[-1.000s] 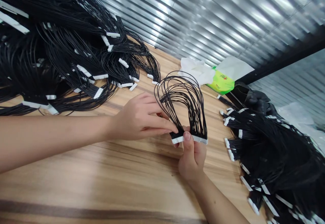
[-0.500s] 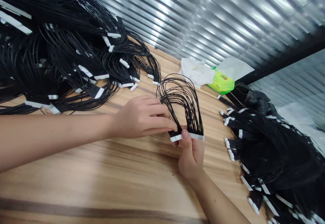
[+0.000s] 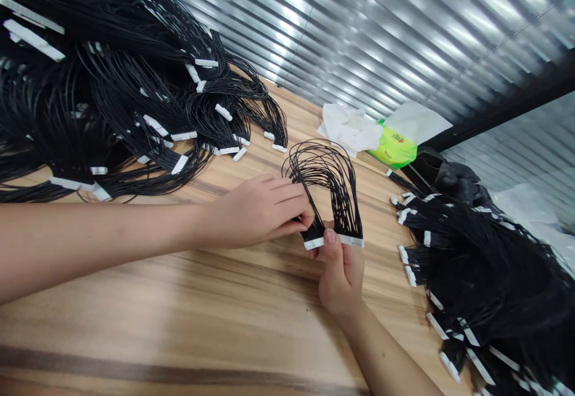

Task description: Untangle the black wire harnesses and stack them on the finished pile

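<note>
A black wire harness (image 3: pixel 344 198) is looped upward in front of me, with white connectors along its lower edge. My right hand (image 3: pixel 339 270) grips it where the two connector ends come side by side, thumb on top and fingers underneath. My left hand (image 3: pixel 274 210) is at the left bundle of the loop, fingers curled and pinched against the wires just above the left connector. Its fingertips are partly hidden, so I cannot see exactly which wires lie between them.
On the left lies a large heap of black wire harnesses (image 3: pixel 135 84) with white connectors. Another pile of harnesses (image 3: pixel 494 270) is at the right. White tissues (image 3: pixel 348 127) and a green-yellow packet (image 3: pixel 393 146) lie at the back of the wooden table (image 3: pixel 202 324), before a corrugated metal wall (image 3: pixel 359 30).
My left fingers have drawn in from lying extended across the left wires to a tighter curl. The right hand keeps its hold. The whole view has shifted slightly.
</note>
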Action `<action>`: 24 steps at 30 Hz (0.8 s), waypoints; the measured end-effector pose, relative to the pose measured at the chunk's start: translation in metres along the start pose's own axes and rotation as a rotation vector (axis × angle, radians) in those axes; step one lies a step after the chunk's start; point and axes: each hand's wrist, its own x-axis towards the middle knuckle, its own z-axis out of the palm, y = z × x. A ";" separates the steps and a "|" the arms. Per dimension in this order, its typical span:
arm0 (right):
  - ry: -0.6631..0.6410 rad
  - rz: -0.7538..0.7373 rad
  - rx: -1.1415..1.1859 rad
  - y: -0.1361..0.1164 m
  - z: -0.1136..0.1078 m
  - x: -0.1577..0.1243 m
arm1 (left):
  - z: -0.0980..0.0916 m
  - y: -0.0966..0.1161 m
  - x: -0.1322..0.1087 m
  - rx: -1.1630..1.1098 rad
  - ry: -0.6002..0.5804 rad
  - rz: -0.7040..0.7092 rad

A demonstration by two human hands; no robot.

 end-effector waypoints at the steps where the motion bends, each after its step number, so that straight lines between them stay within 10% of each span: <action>1: 0.006 -0.009 0.003 0.000 0.000 0.000 | 0.001 -0.001 -0.001 -0.009 0.027 0.006; 14: -0.005 -0.057 -0.029 -0.002 -0.002 0.000 | -0.004 0.002 0.002 -0.088 -0.145 -0.092; 24: 0.207 0.404 0.784 -0.020 0.005 0.019 | -0.004 -0.008 -0.006 0.202 0.109 0.309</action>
